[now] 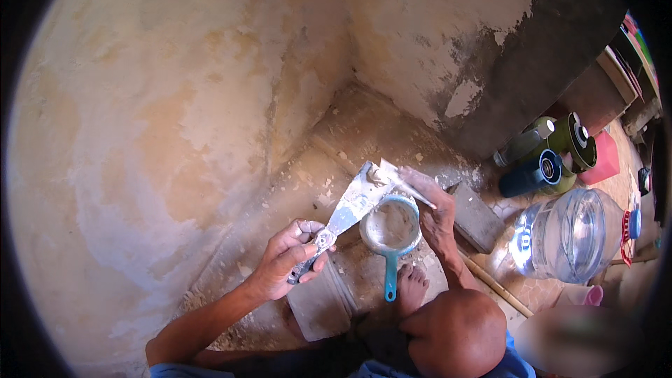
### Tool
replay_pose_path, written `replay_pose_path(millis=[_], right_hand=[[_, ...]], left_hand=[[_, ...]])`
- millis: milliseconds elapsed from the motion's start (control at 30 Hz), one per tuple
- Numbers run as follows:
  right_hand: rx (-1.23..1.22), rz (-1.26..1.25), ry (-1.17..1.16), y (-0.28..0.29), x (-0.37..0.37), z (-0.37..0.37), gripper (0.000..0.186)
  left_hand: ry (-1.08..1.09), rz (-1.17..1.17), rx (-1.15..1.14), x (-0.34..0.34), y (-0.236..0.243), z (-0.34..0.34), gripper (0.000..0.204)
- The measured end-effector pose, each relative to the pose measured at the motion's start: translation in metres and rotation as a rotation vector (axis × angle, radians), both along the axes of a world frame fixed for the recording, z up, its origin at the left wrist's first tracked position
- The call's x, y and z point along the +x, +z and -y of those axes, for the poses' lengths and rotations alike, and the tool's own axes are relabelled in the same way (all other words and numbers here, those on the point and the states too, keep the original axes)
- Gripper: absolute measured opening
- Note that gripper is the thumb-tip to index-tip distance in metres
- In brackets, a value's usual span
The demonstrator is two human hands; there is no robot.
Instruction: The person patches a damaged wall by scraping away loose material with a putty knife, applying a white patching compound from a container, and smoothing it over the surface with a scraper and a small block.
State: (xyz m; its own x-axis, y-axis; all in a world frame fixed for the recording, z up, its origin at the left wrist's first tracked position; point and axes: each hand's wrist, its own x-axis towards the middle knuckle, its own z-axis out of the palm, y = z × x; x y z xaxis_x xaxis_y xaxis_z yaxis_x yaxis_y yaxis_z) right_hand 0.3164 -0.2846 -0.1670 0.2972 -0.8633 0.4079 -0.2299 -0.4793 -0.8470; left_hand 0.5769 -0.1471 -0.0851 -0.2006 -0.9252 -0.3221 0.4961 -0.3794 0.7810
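Observation:
My left hand (pixel 294 252) is closed round the dark handle of a putty knife (pixel 353 203). Its wide blade, smeared with pale paste, points up and to the right. From the other side, my right hand (pixel 432 206) grips a thin, flat, whitish scraper (pixel 406 183), seen nearly edge-on. The two tools meet or overlap at their far ends, where a lump of paste (pixel 376 176) sits on the knife. Just below them is a round blue dipper (pixel 390 274) with pale paste inside, its handle toward me. Part of my right hand's grip is hidden.
Patchy plastered walls meet in a corner ahead. On the right stand a large clear water jug (pixel 570 234), a dark blue tumbler (pixel 535 175), green containers (pixel 570 141) and a pink container (pixel 603 157). A grey block (pixel 476 217), a stick (pixel 500 287) and my bare foot (pixel 411 290) are near the dipper.

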Motion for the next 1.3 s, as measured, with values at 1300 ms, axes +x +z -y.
replay_pose_path(millis=[1300], right_hand=[[-0.079, 0.378, 0.274, 0.239, 0.107, 0.189, 0.035]], left_hand=[[0.653, 0.276, -0.227, 0.034, 0.129, -0.062, 0.032]])
